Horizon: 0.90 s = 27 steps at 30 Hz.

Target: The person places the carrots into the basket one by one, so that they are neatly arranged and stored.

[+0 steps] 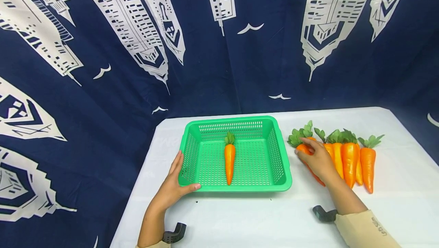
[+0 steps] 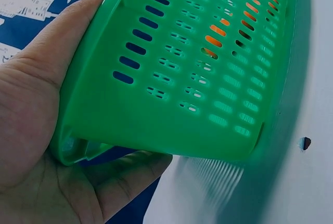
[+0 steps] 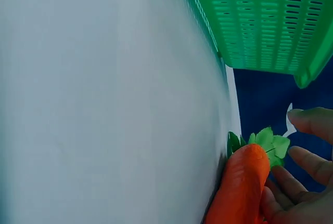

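Observation:
A green plastic basket (image 1: 240, 188) with slotted walls stands on the table, and one orange carrot (image 1: 229, 162) with a leafy top lies inside it. My left hand (image 1: 173, 185) holds the basket's near left corner, thumb on the front rim and fingers along the left side. In the left wrist view the hand (image 2: 31, 115) wraps that corner from outside. Over the leftmost carrot (image 3: 242, 182) of a row right of the basket, my right hand (image 1: 317, 158) reaches with spread, bent fingers. Its fingertips are right at the carrot's side, with the thumb apart from it.
Several more carrots (image 1: 368, 168) with green leaves lie side by side to the right of that hand. A white cloth (image 1: 240, 221) covers the table. Behind hangs a dark blue curtain (image 1: 219, 80) printed with white buildings and birds.

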{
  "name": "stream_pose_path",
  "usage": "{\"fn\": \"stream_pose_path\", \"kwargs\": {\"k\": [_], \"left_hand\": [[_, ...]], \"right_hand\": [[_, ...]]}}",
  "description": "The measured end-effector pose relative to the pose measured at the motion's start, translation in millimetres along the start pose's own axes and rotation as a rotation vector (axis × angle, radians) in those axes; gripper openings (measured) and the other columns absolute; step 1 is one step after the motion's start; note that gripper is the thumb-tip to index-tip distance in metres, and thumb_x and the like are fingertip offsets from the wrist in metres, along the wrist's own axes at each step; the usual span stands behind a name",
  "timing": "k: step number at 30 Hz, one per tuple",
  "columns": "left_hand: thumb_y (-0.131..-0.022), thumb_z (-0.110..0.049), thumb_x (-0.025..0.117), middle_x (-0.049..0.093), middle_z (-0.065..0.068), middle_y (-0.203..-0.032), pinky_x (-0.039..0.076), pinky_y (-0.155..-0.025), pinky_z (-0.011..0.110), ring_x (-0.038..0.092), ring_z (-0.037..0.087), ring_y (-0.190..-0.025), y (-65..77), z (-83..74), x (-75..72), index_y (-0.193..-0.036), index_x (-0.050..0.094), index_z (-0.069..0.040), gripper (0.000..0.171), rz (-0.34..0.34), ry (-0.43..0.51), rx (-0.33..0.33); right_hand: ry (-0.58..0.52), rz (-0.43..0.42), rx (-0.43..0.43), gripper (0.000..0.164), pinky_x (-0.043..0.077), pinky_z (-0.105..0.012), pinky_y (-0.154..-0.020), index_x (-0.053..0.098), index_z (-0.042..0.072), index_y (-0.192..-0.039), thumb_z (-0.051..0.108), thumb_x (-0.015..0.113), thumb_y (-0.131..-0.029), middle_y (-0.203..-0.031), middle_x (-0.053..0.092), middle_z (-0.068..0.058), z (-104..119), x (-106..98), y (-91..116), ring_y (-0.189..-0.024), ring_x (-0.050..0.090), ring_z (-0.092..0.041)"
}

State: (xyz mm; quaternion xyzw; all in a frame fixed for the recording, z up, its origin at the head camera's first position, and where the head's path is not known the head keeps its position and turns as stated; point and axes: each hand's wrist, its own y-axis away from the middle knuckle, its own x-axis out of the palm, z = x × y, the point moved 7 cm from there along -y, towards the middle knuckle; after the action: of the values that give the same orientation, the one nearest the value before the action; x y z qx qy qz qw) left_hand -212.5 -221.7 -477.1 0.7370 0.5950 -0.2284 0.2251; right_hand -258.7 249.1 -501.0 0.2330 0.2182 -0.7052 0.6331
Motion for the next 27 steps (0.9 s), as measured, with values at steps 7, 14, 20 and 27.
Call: {"fn": "stream_pose_path", "kwargs": {"k": [7, 14, 20, 27], "left_hand": [[-0.076, -0.037, 0.089, -0.006, -0.008, -0.172, 0.014, -0.121, 0.068, 0.001, 0.035, -0.159, -0.1, -0.1, 0.9, -0.165, 0.005, -0.022, 0.123, -0.001, -0.004, 0.005], [-0.076, -0.04, 0.089, -0.005, -0.008, -0.172, 0.013, -0.121, 0.068, 0.0, 0.035, -0.159, -0.6, 1.2, 0.5, -0.165, 0.006, -0.023, 0.123, -0.006, -0.006, 0.013], [-0.076, -0.04, 0.089, -0.005, -0.008, -0.172, 0.013, -0.121, 0.068, 0.0, 0.034, -0.159, -1.5, 1.1, 0.9, -0.165, 0.006, -0.023, 0.123, -0.003, -0.004, 0.013], [-0.075, -0.041, 0.089, -0.005, -0.008, -0.172, 0.014, -0.121, 0.068, 0.001, 0.034, -0.159, -1.2, -0.2, 1.0, -0.165, 0.006, -0.022, 0.123, -0.001, -0.012, 0.009]], "right_hand": [[0.031, 0.02, -0.003, 0.062, 0.04, -0.065, -0.106, 0.045, 0.003, -0.151, 0.024, 0.068, -0.097, -0.146, 0.046, -0.031, -1, 2, 1, -0.128, 0.048, -0.051], [0.105, 0.038, -0.028, 0.058, 0.037, -0.069, -0.106, 0.049, 0.001, -0.146, 0.021, 0.068, -0.095, -0.146, 0.047, -0.033, 6, 3, 2, -0.131, 0.045, -0.053], [0.187, 0.021, -0.069, 0.052, 0.033, -0.07, -0.108, 0.054, -0.003, -0.141, 0.017, 0.068, -0.094, -0.143, 0.048, -0.035, 8, 3, 2, -0.132, 0.043, -0.055], [0.261, 0.023, -0.108, 0.051, 0.035, -0.069, -0.108, 0.056, -0.007, -0.136, 0.011, 0.071, -0.091, -0.139, 0.052, -0.035, 8, 6, 1, -0.129, 0.046, -0.055]]}}
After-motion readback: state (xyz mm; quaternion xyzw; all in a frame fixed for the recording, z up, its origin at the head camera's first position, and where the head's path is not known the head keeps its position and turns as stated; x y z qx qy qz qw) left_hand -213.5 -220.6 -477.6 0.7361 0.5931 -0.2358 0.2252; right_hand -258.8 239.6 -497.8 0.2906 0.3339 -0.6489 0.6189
